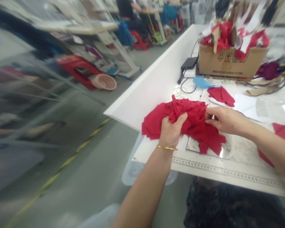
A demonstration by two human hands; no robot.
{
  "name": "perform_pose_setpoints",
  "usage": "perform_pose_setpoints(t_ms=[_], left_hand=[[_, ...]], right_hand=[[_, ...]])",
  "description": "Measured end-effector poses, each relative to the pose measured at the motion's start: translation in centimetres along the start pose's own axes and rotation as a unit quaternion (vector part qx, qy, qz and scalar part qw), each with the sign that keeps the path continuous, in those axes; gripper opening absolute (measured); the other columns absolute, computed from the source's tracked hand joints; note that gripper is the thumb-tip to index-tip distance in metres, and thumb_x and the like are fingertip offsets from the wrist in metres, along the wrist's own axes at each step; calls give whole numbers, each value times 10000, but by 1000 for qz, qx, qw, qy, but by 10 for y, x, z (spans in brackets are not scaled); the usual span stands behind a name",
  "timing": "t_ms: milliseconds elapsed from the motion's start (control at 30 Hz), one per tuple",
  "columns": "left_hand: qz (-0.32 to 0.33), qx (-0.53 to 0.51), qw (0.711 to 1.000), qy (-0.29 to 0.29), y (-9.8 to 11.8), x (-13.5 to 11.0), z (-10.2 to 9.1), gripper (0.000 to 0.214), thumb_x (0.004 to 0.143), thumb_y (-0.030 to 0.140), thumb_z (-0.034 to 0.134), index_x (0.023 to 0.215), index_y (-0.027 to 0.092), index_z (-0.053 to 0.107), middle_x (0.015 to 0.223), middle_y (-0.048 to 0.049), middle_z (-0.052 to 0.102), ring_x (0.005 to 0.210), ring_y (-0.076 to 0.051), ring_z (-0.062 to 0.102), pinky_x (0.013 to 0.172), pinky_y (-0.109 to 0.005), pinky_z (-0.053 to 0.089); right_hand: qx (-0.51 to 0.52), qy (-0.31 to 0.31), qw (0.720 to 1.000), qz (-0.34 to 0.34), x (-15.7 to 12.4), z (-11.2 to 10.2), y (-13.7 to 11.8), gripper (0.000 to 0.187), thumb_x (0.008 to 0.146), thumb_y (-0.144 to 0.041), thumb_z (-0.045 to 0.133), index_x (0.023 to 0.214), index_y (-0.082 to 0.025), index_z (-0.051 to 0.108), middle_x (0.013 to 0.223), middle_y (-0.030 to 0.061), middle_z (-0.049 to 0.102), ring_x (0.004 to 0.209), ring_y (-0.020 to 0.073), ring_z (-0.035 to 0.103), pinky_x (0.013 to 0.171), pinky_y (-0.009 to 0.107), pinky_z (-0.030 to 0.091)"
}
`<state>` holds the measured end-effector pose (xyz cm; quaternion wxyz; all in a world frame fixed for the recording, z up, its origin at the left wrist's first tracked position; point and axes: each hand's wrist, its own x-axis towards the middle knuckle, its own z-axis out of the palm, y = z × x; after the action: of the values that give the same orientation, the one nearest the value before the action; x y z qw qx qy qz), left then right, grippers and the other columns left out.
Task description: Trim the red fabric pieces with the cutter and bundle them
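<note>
Red cloth scraps (pixel 187 123) lie bunched on the white worktable (pixel 154 152), the left hand (pixel 172 131), gold bangle (pixel 167 147) at its wrist, clenching a fistful, the right hand (pixel 224 119) gripping the heap's edge. Farther off, past a folded red piece (pixel 220 96), a cardboard box (pixel 232 63) overflows with red offcuts (pixel 224 36).

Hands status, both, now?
Left hand: closed, gripping a bunch of red fabric pieces.
Right hand: partly open, touching the same fabric; whether it grips can't be told.
</note>
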<state>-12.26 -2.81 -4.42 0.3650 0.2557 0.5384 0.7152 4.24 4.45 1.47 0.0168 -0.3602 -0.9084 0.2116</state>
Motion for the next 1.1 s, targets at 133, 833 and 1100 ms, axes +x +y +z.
perform_pose_setpoints(t_ms=[133, 833, 1100], left_hand=[[-12, -31, 999, 15, 4, 0, 0, 510, 438, 383, 917, 830, 111, 738, 919, -103, 747, 921, -274, 703, 889, -397, 583], [127, 207, 953, -181, 8, -8, -6, 329, 662, 321, 812, 929, 164, 701, 967, -69, 732, 968, -261, 678, 926, -380, 556], [104, 179, 975, -83, 0, -3, -6, 256, 704, 375, 738, 814, 147, 698, 877, -67, 737, 887, -242, 686, 826, -326, 562]], right_hand=[[-27, -55, 998, 11, 0, -8, -2, 56, 843, -145, 608, 804, -185, 610, 866, 13, 677, 747, 142, 554, 634, 262, 369], [82, 134, 979, -131, 18, -4, -20, 146, 811, -24, 537, 753, -120, 632, 828, 49, 624, 766, 139, 533, 705, 258, 392], [82, 67, 984, -140, -6, 1, 4, 179, 739, -225, 771, 847, -154, 648, 867, 35, 614, 744, 142, 539, 645, 255, 392]])
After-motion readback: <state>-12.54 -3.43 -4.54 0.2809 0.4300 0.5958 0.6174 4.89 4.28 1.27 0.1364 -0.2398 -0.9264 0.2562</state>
